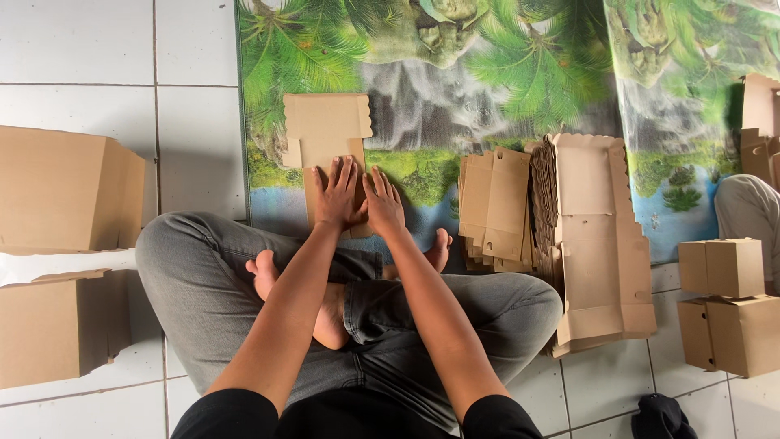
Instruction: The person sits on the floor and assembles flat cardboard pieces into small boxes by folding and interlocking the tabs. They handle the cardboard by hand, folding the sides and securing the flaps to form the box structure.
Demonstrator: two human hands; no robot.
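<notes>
A flat brown cardboard box blank (325, 130) with a scalloped top edge lies on the green printed mat (439, 89) in front of my crossed legs. My left hand (336, 195) presses flat on its lower part, fingers spread. Beside it, my right hand (383, 203) also rests palm down on the blank's lower edge. Neither hand grips anything.
A stack of flat box blanks (597, 236) and smaller folded pieces (496, 203) lie to the right. Assembled small boxes (727, 305) stand at far right, near another person's knee (747, 211). Large cardboard boxes (65, 191) sit left on the white tiles. A dark cloth (662, 416) lies bottom right.
</notes>
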